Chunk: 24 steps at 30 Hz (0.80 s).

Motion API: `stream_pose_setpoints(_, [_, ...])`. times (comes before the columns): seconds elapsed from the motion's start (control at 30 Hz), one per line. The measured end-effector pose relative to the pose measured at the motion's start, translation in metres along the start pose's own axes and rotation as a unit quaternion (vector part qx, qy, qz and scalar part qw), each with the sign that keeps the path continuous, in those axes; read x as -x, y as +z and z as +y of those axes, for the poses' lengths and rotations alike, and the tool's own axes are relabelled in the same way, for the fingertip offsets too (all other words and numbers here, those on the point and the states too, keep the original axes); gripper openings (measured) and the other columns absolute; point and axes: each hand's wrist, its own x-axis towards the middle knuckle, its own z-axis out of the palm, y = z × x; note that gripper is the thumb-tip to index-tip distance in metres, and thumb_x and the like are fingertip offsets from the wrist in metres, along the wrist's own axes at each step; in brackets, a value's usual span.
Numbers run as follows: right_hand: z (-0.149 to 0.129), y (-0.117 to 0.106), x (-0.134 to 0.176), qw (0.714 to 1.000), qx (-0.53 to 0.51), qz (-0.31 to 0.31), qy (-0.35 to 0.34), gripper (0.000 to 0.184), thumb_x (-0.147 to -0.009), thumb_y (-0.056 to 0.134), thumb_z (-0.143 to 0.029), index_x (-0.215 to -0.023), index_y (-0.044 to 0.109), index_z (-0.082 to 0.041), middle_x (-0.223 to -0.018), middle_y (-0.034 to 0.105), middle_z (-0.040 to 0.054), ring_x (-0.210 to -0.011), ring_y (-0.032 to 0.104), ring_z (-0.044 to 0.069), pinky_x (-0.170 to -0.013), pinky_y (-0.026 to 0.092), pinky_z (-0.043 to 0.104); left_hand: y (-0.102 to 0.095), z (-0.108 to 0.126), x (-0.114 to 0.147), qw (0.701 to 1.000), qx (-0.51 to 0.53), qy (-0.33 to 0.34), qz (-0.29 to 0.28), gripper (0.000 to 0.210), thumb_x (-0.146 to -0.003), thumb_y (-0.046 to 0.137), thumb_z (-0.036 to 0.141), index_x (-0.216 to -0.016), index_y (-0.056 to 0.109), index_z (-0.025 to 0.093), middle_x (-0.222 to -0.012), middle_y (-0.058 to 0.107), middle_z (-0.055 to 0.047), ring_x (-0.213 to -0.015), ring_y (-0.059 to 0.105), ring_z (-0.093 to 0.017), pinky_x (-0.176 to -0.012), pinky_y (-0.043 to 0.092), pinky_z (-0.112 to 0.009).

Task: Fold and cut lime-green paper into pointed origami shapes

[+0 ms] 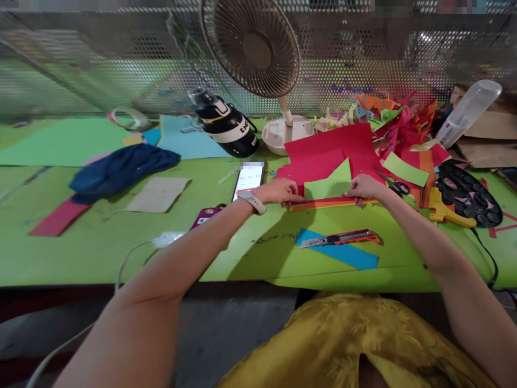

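My left hand (pixel 285 192) has its fingers closed on the left end of a narrow red paper edge (pixel 326 201). At the other end, my right hand (pixel 363 189) pinches the same edge between thumb and fingers. Orange and yellow paper edges (pixel 323 206) show just below it. A light green paper piece (pixel 329 184) with a slanted top lies between my hands. Larger red sheets (pixel 331 143) spread behind. Closer to me, an orange utility knife (pixel 341 238) with its blade out rests across a blue paper strip (pixel 359 258).
A fan (pixel 258 51) and a dark bottle (pixel 230 129) stand at the back. Left are a phone (pixel 246 177) and a navy cloth (pixel 121 170). Scissors (pixel 398 186), a yellow glue gun (pixel 448 211), a black tray (pixel 470 196) and paper scraps (pixel 407 126) lie right.
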Motion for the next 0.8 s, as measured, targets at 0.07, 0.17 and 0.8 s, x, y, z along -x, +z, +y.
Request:
stream_pose_setpoints(0.07, [-0.002,0.001,0.002,1.000,0.002,0.005,0.007,0.048,-0.077,0.078,-0.051,-0.053,0.052,-0.019,-0.051,0.067,0.0019,-0.045,0.064,0.011,-0.052,0.054,0.020,-0.001,0.001,0.006,1.000,-0.023,-0.006,0.017,0.034,-0.075,0.069,0.051,-0.074,0.053,0.021,-0.063,0.064,-0.001,-0.058,0.061,-0.017,-0.056,0.043,-0.028])
stream_pose_setpoints(0.17, [-0.009,-0.002,0.008,1.000,-0.014,0.004,0.009,0.047,-0.077,0.080,-0.047,-0.055,0.050,-0.019,-0.048,0.065,0.0000,-0.045,0.062,0.011,-0.051,0.053,0.021,0.007,0.007,0.015,0.986,-0.098,0.001,0.135,0.030,-0.079,0.066,0.049,-0.080,0.058,0.020,-0.071,0.068,-0.003,-0.066,0.063,-0.019,-0.059,0.043,-0.029])
stream_pose_setpoints(0.8, [-0.009,0.034,0.089,0.907,0.332,-0.062,-0.252,0.026,-0.087,0.067,-0.039,-0.095,0.066,-0.014,-0.098,0.065,0.0085,-0.088,0.060,0.021,-0.070,0.041,0.029,0.100,0.026,-0.002,0.896,-0.293,0.224,0.248,0.065,-0.101,0.029,0.056,-0.156,0.030,0.020,-0.164,0.023,-0.011,-0.152,0.020,-0.028,-0.124,0.011,-0.052])
